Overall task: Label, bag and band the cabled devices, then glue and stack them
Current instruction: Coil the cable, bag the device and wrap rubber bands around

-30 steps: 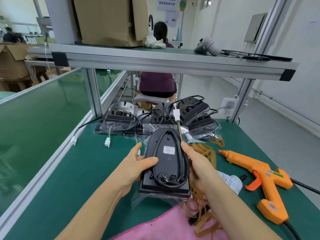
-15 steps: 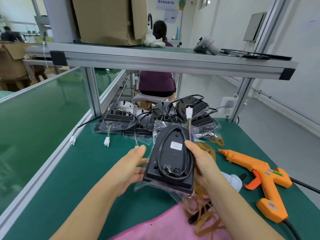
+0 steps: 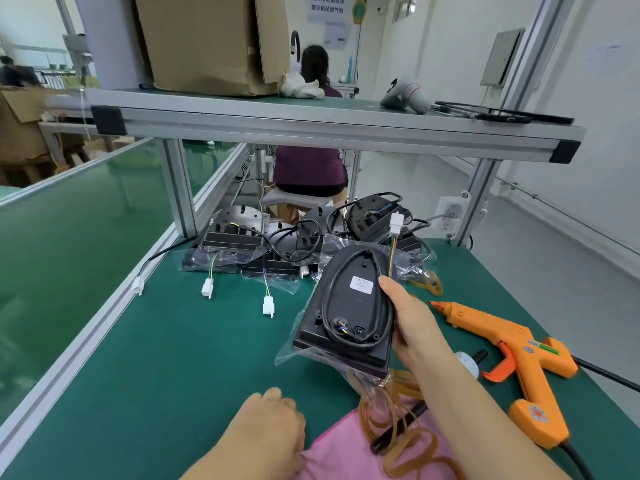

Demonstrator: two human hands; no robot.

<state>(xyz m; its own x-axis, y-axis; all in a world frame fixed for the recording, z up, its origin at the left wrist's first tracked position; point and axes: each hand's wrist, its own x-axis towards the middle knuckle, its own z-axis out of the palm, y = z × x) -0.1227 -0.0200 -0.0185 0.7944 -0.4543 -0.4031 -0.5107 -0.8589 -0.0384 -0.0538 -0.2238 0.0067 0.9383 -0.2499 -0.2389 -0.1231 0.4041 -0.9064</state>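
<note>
One wide green worktop (image 3: 166, 358) fills the lower view, with a metal shelf (image 3: 311, 123) across it overhead carrying a cardboard box (image 3: 207, 43). At the back of the worktop, under the shelf, lies a pile of black devices (image 3: 239, 233) in clear bags, their cables and white plugs trailing forward. An orange glue gun (image 3: 512, 348) lies on its side to the right, nozzle pointing left.

Nearer the middle, the device (image 3: 346, 306) is held up off the worktop, tilted, its back facing the camera. It is a black, flat-based unit with a rounded, tapering raised part. A black cable (image 3: 323, 306) runs in a loop round that raised part, and a small white label (image 3: 361, 285) sits near the top. The unit sits partly inside a clear plastic bag (image 3: 294, 355), whose loose end hangs below the base.

The right hand (image 3: 412, 323) grips the device along its right edge, thumb pressed on the back just beside the label. Thin coloured wires rise past the thumb to a white plug (image 3: 396, 225) standing above the device.

The left hand (image 3: 266, 424) is well apart from it, low at the near edge beside a pink cloth (image 3: 346, 455), fingers curled under; I cannot tell whether it holds anything. Tan rubber bands (image 3: 398, 434) lie tangled on the cloth below the bag.
</note>
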